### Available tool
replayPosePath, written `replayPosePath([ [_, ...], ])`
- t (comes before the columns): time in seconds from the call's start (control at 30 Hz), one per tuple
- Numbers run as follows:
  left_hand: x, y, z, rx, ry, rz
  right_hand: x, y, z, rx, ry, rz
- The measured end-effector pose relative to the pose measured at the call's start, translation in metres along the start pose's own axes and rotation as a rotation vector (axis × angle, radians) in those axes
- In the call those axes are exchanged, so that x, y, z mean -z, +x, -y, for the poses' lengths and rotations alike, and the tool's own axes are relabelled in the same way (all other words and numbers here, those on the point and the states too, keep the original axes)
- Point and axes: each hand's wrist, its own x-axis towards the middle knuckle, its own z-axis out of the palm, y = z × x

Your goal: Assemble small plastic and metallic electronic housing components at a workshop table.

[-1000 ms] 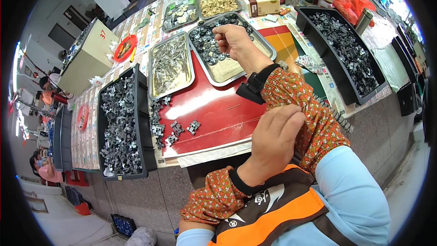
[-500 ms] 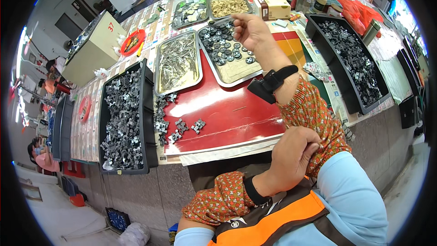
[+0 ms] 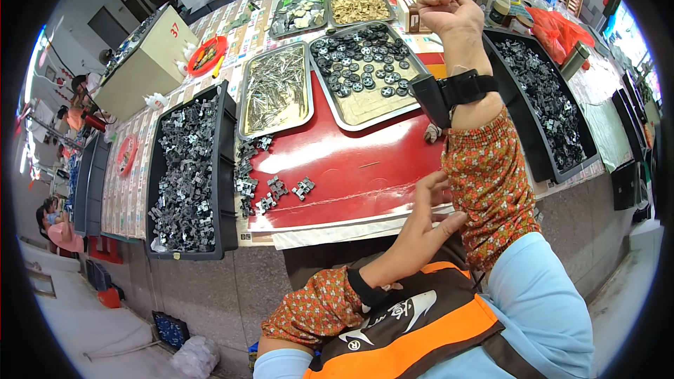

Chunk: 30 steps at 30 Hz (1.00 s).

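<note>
The left hand (image 3: pixel 428 214), fingers spread and holding nothing, touched the patterned sleeve (image 3: pixel 488 189) of the raised right arm. The right hand (image 3: pixel 449 10), loosely curled and apparently empty, hung over the far trays. Few assembled clips (image 3: pixel 270 193) lay on the red mat (image 3: pixel 351 161); the left black bin (image 3: pixel 186 168) remained full.

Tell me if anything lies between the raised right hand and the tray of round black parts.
Nothing visible does. The right hand is raised just beyond the far right corner of the tray of round black parts, with only open air between them. The left hand touches the right sleeve.
</note>
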Motion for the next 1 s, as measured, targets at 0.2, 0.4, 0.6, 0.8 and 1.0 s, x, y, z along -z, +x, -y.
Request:
replayPosePath([
  [0.2,0.001,0.014,0.007,0.208,-0.424,0.08,0.003,-0.003,0.01,-0.009,0.03,-0.055],
  [0.4,-0.001,0.017,0.01,-0.098,0.399,-0.129,0.005,0.003,0.01,0.038,0.083,-0.188],
  [0.6,0.006,0.013,0.01,-0.217,0.665,-0.015,0.011,0.01,0.024,0.076,0.091,-0.135],
  [0.8,-0.003,-0.008,-0.004,-0.153,0.425,0.157,0.009,0.016,0.027,0.233,0.077,-0.224],
  [1.0,-0.02,0.004,-0.027,-0.259,0.736,0.209,0.042,0.052,0.001,1.208,-1.256,-0.041],
])
